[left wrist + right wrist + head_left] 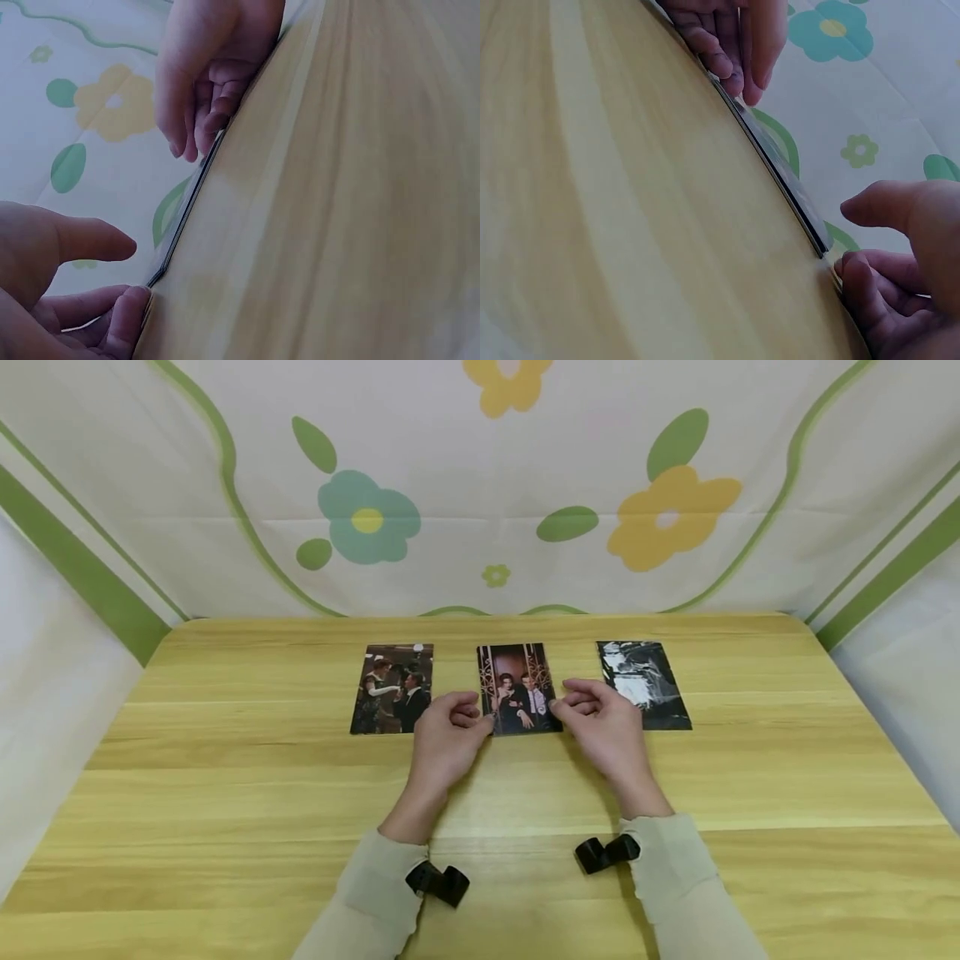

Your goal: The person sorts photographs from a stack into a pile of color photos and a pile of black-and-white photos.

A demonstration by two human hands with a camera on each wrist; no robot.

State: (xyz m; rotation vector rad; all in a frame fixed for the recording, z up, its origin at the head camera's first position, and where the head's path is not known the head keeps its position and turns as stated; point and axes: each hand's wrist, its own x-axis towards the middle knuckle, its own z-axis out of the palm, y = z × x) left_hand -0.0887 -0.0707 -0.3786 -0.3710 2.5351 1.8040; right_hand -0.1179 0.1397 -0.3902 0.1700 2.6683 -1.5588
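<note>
A glossy photo card (513,668) showing a seated couple lies flat on the table, between both hands. My left hand (448,739) is at its lower left corner, the thumb tip overlapping the edge in the head view. On the other side, my right hand (606,731) has its thumb tip at the card's right edge. Both wrist views show each thumb raised apart from the bent fingers, whose tips rest low beside the card. Edge-on, the card (780,180) appears as a thin dark strip in the right wrist view.
Left of the hands lies a second photo card (392,681). A third, dark photo card (656,693) lies at the right, partly covered by the right hand. The wooden table (225,793) ends at a floral cloth backdrop (450,585). Black wrist devices (442,883) sit on the sleeves.
</note>
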